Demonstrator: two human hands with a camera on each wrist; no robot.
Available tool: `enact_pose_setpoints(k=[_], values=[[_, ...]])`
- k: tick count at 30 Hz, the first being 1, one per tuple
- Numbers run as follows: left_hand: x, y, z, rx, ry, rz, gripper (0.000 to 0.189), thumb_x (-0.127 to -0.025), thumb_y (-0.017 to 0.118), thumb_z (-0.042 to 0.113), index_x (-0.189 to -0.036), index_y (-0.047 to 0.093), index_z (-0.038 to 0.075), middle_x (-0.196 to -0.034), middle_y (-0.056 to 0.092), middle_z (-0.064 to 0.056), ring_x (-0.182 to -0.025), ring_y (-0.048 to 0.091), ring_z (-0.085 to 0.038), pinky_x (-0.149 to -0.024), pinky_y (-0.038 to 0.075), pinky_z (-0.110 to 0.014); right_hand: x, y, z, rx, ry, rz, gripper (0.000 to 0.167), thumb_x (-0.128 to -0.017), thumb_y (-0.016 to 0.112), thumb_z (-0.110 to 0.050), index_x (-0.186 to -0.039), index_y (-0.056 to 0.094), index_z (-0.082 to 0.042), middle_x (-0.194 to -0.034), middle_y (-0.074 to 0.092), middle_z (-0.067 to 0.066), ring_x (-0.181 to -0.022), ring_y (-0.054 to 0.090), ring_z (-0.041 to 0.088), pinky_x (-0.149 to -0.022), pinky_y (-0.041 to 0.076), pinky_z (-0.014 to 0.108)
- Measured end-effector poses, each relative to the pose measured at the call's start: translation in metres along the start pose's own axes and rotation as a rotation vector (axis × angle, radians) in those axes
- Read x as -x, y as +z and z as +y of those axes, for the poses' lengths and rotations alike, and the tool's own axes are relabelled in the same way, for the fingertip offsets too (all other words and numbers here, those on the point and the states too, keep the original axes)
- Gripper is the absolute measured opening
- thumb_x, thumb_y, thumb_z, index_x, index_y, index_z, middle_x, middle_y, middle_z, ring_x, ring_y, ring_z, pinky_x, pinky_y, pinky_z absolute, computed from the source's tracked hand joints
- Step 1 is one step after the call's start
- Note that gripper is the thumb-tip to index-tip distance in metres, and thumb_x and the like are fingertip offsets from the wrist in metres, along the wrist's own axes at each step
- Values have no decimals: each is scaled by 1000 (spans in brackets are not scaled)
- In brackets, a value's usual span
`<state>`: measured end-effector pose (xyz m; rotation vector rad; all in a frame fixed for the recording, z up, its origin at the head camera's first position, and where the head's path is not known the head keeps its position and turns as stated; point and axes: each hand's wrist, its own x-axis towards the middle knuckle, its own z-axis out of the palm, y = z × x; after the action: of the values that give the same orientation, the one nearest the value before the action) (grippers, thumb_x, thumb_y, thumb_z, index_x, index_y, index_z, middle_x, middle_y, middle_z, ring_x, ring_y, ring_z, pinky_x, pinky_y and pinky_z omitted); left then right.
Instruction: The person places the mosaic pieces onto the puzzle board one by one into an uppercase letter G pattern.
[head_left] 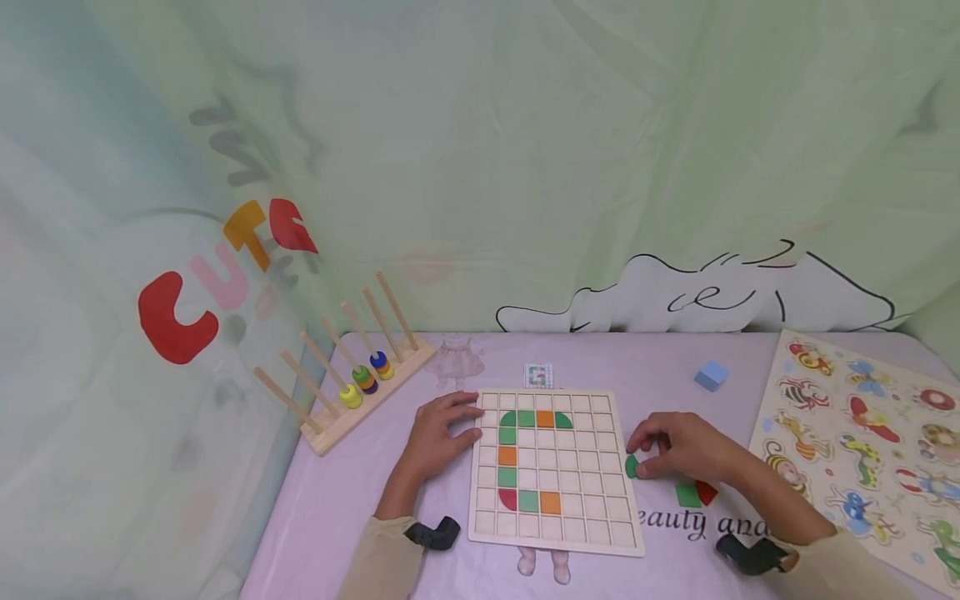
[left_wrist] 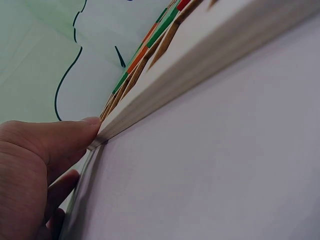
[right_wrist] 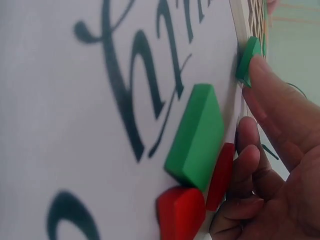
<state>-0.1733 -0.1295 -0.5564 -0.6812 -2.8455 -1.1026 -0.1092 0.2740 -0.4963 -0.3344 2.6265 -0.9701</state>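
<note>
The right hand (head_left: pixel 681 447) pinches 1 green rounded piece (head_left: pixel 631 467) just right of the square pale wooden grid board (head_left: pixel 567 461), whose left edge the left hand (head_left: pixel 441 433) touches, fingers apart.

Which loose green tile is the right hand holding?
The dark green tile, pinched by the right hand beside the grid board. The other loose one, the green square tile, lies on the tablecloth next to red pieces.

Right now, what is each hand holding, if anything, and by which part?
Right hand pinches a dark green piece by its side nearest the palm; the left hand touches the wooden board at its left edge.
</note>
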Motion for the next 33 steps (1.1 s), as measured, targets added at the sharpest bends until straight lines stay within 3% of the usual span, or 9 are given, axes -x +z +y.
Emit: enact_pose_setpoints(k=[9, 21, 26, 30, 33], values=[[0, 0, -2, -4, 4, 2, 30, -91, 76, 29, -121, 76, 24, -144, 61, 8, -142, 49, -19, -119, 32, -56, -1, 2, 1, 19, 1, -3, 24, -77, 88, -28, -91, 69, -26, -87, 57, -4, -81, 48, 11, -66, 39, 24], [0, 0, -3, -3, 1, -3, 30, -91, 76, 30, -121, 76, 24, -144, 62, 9, -141, 50, -18, -119, 33, -54, -2, -7, 0, -104, 32, -93, 21, -84, 82, -32, -89, 66, -19, -77, 56, -2, -74, 52, 13, -62, 39, 24], [0, 1, -3, -9, 2, 0, 30, -92, 76, 30, -121, 76, 25, -144, 61, 9, -142, 49, -18, -119, 32, -54, -1, -12, -4, -198, 15, -126, 21, -89, 78, -25, -97, 65, -11, -76, 57, 1, -71, 55, 13, -59, 41, 23], [0, 1, -3, -2, 2, 2, 30, -91, 76, 30, -121, 76, 24, -144, 61, 8, -142, 49, -19, -119, 32, -55, -3, -12, -7, -260, 35, -145, 25, -92, 73, -20, -114, 70, -7, -87, 60, 5, -68, 52, 13, -56, 42, 23], [0, 1, -2, 1, 1, 3, 30, -91, 76, 29, -121, 76, 24, -144, 61, 8, -142, 49, -19, -119, 32, -55, -5, -9, -10, -286, 50, -153, 27, -93, 71, -20, -119, 72, -9, -96, 63, 7, -71, 51, 13, -58, 42, 23]])
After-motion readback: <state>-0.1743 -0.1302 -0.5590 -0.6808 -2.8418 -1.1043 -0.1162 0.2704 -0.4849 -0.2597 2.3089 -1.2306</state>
